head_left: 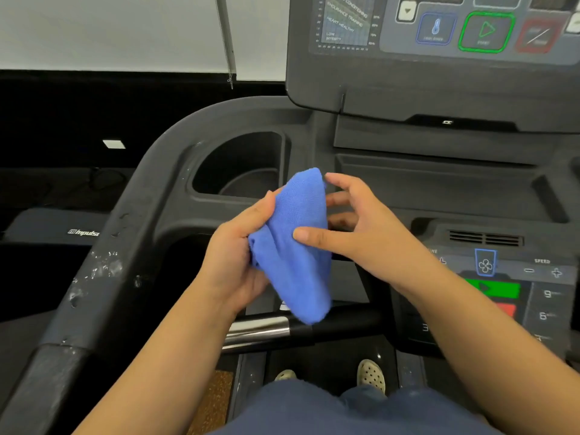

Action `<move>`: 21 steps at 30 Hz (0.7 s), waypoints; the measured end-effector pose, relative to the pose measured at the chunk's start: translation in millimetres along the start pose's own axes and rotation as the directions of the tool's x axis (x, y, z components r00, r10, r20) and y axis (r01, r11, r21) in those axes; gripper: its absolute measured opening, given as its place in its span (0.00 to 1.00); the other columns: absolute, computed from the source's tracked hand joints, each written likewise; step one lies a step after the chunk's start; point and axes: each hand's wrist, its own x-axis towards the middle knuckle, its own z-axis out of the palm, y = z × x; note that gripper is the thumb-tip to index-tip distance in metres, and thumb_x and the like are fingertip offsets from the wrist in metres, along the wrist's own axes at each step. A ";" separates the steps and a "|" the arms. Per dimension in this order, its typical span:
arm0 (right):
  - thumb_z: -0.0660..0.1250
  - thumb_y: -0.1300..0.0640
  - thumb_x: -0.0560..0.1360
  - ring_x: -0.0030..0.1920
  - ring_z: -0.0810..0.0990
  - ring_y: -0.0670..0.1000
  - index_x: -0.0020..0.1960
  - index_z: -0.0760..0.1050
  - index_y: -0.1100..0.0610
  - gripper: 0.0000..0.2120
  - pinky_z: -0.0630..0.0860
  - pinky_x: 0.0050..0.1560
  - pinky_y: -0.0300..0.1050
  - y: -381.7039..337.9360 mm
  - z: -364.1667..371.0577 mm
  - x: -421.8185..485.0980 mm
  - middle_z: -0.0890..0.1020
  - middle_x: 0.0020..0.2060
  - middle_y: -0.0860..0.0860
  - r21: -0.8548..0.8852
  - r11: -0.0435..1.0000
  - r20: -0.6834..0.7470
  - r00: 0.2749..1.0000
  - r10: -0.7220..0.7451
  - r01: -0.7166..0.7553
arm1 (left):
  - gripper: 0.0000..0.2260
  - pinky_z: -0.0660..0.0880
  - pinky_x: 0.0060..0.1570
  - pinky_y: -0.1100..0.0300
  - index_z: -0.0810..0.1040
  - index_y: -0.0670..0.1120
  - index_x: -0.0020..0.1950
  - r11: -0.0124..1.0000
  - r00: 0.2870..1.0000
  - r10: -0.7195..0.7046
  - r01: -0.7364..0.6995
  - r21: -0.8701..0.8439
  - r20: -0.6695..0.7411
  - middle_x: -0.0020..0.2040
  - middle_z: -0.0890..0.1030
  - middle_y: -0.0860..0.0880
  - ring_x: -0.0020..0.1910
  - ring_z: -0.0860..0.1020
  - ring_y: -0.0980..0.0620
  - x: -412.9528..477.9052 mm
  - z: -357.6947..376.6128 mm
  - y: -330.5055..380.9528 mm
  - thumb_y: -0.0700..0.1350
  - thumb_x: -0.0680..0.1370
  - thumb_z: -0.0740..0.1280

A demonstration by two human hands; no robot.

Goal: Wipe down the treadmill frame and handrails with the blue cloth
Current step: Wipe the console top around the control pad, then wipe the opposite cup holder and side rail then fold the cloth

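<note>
"LOW INTENSITY" and "HEART HEALTHY" read on the far console (439,29), its top cut off; "SPEED" shows on the blurred near panel (514,277). The blue cloth (295,246) is bunched above the chrome grip bar (260,329), left hand (235,255) clenched on it, right hand (354,227) pinching it by thumb, fingers half hidden. The cup holder (241,166) looks dark inside.

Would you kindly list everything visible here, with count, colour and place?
blue cloth: one, blue, bunched between both hands
left handrail: one, black, spotted white, lower left
cup holder: one, black, above the cloth
upper console: one, dark, green start button, top right
lower keypad: one, dark, green and red keys, right
metal grip bar: one, silver, below the cloth
shoes: two, pale, bottom centre
left hand: gripping the cloth
right hand: thumb on the cloth
</note>
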 end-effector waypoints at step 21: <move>0.75 0.46 0.67 0.36 0.75 0.40 0.41 0.72 0.48 0.12 0.72 0.35 0.31 -18.5 10.2 48.5 0.78 0.36 0.44 -0.372 0.896 0.205 0.963 -0.177 0.243 | 0.18 0.77 0.53 0.57 0.79 0.50 0.61 0.877 0.987 0.147 -0.160 0.454 0.066 0.57 0.82 0.48 0.57 0.80 0.50 -18.5 -58.1 10.4 0.42 0.72 0.69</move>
